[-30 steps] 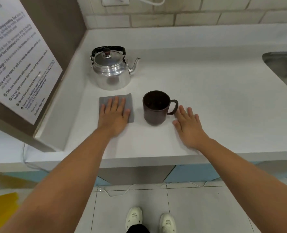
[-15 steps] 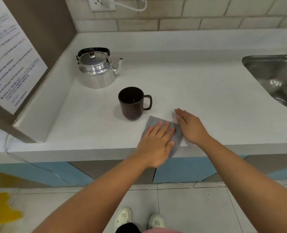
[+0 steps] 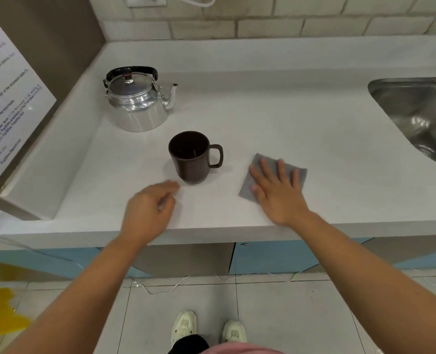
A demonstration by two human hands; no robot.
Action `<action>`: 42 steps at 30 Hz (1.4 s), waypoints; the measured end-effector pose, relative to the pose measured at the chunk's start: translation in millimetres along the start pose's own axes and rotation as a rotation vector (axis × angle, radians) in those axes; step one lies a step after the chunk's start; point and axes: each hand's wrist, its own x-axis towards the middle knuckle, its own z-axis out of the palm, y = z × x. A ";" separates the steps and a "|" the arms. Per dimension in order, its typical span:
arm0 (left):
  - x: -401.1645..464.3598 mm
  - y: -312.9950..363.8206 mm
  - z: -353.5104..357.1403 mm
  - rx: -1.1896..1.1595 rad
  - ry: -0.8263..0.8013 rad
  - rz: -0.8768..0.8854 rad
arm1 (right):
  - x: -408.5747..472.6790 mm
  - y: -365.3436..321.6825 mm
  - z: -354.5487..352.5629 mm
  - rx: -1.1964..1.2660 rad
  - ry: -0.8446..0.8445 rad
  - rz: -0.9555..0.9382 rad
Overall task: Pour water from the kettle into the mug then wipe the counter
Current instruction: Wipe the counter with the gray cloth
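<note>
A shiny metal kettle (image 3: 137,103) with a black handle stands at the back left of the white counter (image 3: 275,123), spout pointing right. In front of it is a dark brown mug (image 3: 190,159), upright, handle to the right. A grey cloth (image 3: 261,169) lies flat on the counter right of the mug. My right hand (image 3: 278,190) presses flat on the cloth with fingers spread. Left of the mug, near the front edge, my left hand (image 3: 148,213) hovers blurred with fingers loosely curled and nothing in it.
A steel sink (image 3: 421,118) is set into the counter at the right. A raised ledge and a brown panel with a printed notice (image 3: 4,98) bound the left side. A tiled wall with a socket runs behind. White cables lie on the floor below.
The cloth passed from under my left hand to under my right hand and slid right of the mug. My left hand drew back to the left, off the cloth.
</note>
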 end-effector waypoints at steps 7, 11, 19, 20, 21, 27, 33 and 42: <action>51.3 -37.1 12.3 0.324 -0.251 -0.052 | 108.5 -28.5 -9.1 -0.042 -0.092 -0.008; 49.7 -44.9 15.8 0.317 -0.227 -0.026 | 129.3 -14.3 -11.5 -0.034 -0.093 -0.221; 50.9 -45.3 17.3 0.326 -0.214 -0.006 | 127.2 -15.5 -13.0 -0.012 -0.096 -0.289; 51.1 -45.9 17.4 0.325 -0.216 -0.005 | 124.4 -10.0 -15.1 -0.004 -0.101 -0.282; 51.1 -46.3 17.3 0.324 -0.220 -0.002 | 122.0 -4.8 -18.3 0.007 -0.102 -0.232; 51.0 -47.6 17.1 0.326 -0.227 0.006 | 73.8 4.3 -20.8 0.022 -0.127 -0.208; 50.2 -47.2 16.0 0.337 -0.239 0.005 | -3.3 -2.2 -12.3 0.015 -0.108 -0.290; 50.2 -40.5 10.9 0.320 -0.265 -0.009 | -17.2 -5.6 -15.0 0.055 -0.136 -0.266</action>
